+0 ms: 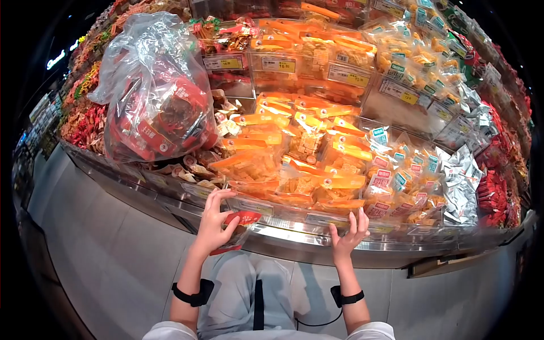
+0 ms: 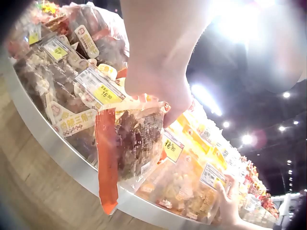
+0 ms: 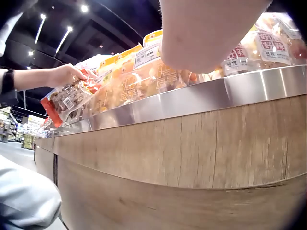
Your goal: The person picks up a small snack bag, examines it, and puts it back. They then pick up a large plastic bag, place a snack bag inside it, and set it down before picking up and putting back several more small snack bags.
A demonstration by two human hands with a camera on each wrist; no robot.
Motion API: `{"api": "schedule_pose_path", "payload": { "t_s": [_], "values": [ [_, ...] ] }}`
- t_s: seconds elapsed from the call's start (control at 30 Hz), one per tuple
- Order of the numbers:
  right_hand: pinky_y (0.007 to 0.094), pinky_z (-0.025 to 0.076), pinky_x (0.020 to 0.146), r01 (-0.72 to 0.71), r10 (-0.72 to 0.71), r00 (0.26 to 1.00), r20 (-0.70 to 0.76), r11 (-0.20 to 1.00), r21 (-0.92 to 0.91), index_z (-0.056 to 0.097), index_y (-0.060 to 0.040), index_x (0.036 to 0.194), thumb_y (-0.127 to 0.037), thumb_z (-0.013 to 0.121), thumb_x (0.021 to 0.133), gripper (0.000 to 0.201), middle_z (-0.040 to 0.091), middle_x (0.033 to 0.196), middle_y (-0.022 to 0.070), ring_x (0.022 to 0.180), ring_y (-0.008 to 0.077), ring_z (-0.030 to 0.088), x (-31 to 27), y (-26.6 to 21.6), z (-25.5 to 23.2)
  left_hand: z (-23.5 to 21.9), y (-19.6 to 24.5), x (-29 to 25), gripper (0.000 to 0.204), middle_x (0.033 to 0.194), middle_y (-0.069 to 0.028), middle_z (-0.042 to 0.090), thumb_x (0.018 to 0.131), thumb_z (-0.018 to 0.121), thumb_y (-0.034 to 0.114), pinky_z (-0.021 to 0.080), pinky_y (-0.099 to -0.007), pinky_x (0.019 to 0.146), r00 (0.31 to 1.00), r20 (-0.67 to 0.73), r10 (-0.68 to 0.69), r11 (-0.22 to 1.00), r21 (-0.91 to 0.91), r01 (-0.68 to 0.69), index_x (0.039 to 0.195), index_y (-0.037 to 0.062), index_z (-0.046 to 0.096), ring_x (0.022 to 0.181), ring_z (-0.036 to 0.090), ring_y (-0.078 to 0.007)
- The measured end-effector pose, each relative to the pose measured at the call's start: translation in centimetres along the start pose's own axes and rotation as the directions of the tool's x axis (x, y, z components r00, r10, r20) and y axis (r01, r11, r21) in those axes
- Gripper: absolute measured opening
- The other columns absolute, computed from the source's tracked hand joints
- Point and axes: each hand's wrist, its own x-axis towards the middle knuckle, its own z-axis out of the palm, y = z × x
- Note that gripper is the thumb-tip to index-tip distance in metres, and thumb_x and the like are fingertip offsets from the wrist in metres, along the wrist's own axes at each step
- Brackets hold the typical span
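Observation:
My left hand point(image 1: 212, 226) pinches a clear snack bag with red ends point(image 1: 245, 217) at the front edge of the display. Dark brown pieces show through that bag point(image 2: 139, 143) in the left wrist view, where it hangs from the fingers in front of the price labels. My right hand point(image 1: 350, 235) rests at the front lip of the bin, fingers fairly straight, holding nothing. Right behind both hands lie orange-topped bags of yellowish snacks point(image 1: 309, 144). In the right wrist view the right hand point(image 3: 206, 38) is partly cut off and hides some of the bags.
A large clear plastic bag point(image 1: 150, 34) filled with red packets sits on the left of the display. Bags with teal and red labels point(image 1: 396, 175) and silver packets point(image 1: 459, 181) lie to the right. A metal rim point(image 3: 192, 100) and wooden front point(image 3: 192, 148) face the person.

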Motion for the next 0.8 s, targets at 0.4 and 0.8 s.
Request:
{"api": "schedule_pose_path", "payload": {
  "t_s": [0.4,0.8],
  "values": [
    [0.0389,0.031,0.087,0.022,-0.024,0.999,-0.04,0.998,-0.051,0.04,-0.0131,0.131,-0.039,0.069,0.08,0.064,0.042,0.137,0.0125,0.12,0.0308,0.046,0.4,-0.1,0.1,1.2,-1.0,-0.5,0.014,0.12,-0.0145,0.052,0.074,0.067,0.01,0.025,-0.0504,0.109,0.998,-0.061,0.019,0.999,-0.026,-0.021,0.074,-0.0039,0.065,0.122,0.042,-0.0344],
    [0.0399,0.033,0.089,0.027,-0.026,0.999,0.035,0.999,-0.039,0.041,-0.0113,0.132,-0.025,0.067,0.082,0.058,0.041,0.14,0.0138,0.124,0.0323,0.043,0.8,-0.4,-1.2,1.5,-1.4,-0.8,0.011,0.119,-0.0129,0.053,0.073,0.067,0.008,0.025,-0.0499,0.11,0.992,-0.123,0.03,0.997,-0.06,-0.038,0.074,-0.0026,0.066,0.121,0.042,-0.0328]
  ]
}}
